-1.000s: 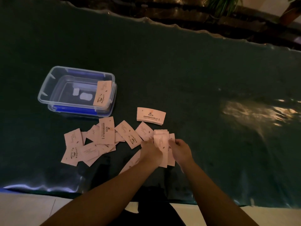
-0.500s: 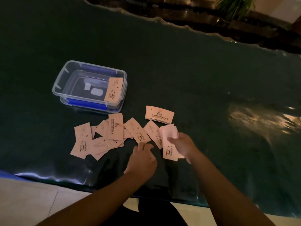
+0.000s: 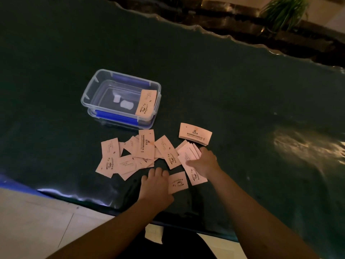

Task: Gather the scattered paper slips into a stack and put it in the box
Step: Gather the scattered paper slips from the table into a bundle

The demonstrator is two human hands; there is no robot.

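Several pale pink paper slips (image 3: 128, 156) lie scattered on the dark green table, just in front of a clear plastic box (image 3: 93, 86) with blue clips. One slip (image 3: 146, 102) leans on the box's right rim. A small neat stack (image 3: 195, 134) lies to the box's right. My right hand (image 3: 204, 162) grips a fanned bunch of slips (image 3: 188, 154). My left hand (image 3: 155, 184) lies palm down on the table, its fingers on the edge of a single slip (image 3: 178, 182).
Two small white pieces (image 3: 123, 102) lie inside the box. The table's near edge (image 3: 78, 199) runs just below my hands, with pale floor under it. A white scrap (image 3: 154, 233) lies on the floor. A plant (image 3: 283, 12) stands beyond the far edge.
My left hand has let go of the bunch and dropped down to a single slip near the table's edge. My right hand keeps the bunch, now fanned wider. The camera shifted left.
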